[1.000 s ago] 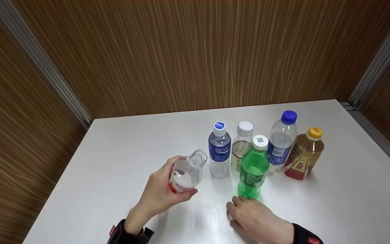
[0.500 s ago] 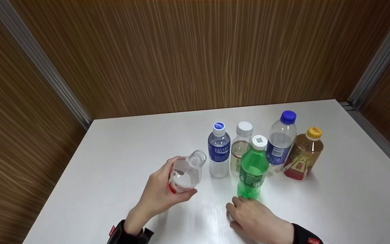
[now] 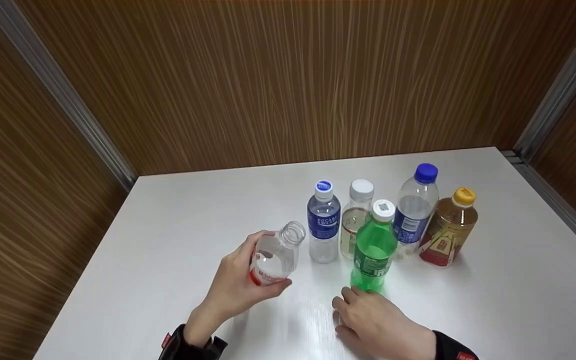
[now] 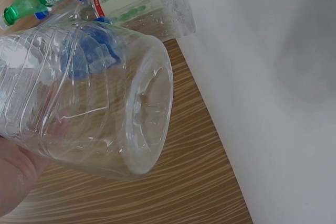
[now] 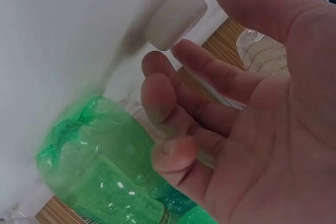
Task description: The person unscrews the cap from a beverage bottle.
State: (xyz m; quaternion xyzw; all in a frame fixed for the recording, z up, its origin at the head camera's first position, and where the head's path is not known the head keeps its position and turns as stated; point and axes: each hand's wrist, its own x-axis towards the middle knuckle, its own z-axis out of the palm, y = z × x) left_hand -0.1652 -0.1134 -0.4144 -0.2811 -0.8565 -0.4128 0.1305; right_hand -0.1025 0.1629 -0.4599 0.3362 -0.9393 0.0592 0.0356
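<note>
Wood-grain panels (image 3: pixel 268 75) at back and both sides, metal trim (image 3: pixel 58 85) at the corners. White table (image 3: pixel 168 240) below, some glare toward the front. Five capped bottles stand on it in a cluster, right of centre: green bottle (image 3: pixel 375 250) in front, brown bottle (image 3: pixel 448 230) with yellow cap far right, blue-capped bottle (image 3: pixel 413 215) beside that, white-capped bottle (image 3: pixel 353 220) partly behind the green one, blue-label bottle (image 3: pixel 324 225) leftmost.

Sixth, clear bottle (image 3: pixel 274 260) with red lettering: off the table, uncapped, tilted, mouth leaning toward the cluster. Left hand (image 3: pixel 240 280) has it, thumb and fingers curled round the body. Right hand (image 3: pixel 375 315) sits low in front of the green bottle's base, fingers loosely bent, thumb and index apart; can't tell if any finger touches the green bottle. Black straps (image 3: pixel 453 345) on both wrists.

Smallest: white cap (image 5: pixel 176 19), seen in the right wrist view near the thumb and index tips. Gap shows on the thumb side; index contact unclear.

Step, my read: bottle held with its likely cap off, right hand at that cap. Next move seems to call for narrowing thumb and index onto the cap, bottle held steady. Risk: nudging the green bottle.
</note>
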